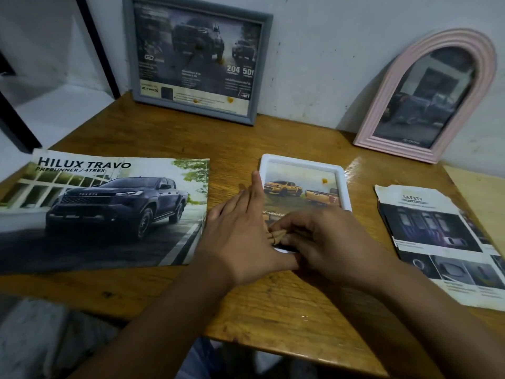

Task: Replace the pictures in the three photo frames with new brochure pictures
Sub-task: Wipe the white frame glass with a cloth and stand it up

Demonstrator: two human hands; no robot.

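A white photo frame [345, 184] lies flat in the middle of the wooden table [273, 310], showing a picture of yellow pickup trucks. My left hand [243, 231] rests on the frame's left edge with its fingers straight. My right hand [336, 242] covers the frame's lower part, its fingers curled down onto the bottom edge. A grey frame [191, 110] with a dark truck picture leans on the wall behind. A pink arched frame [385, 105] leans on the wall at the right. A Hilux Travo brochure [103, 209] lies at the left.
A torn brochure page headed Safety [437, 242] lies at the right, near the table's edge. A black bar [95, 45] slants against the wall at the far left. The table's front edge runs just below my forearms.
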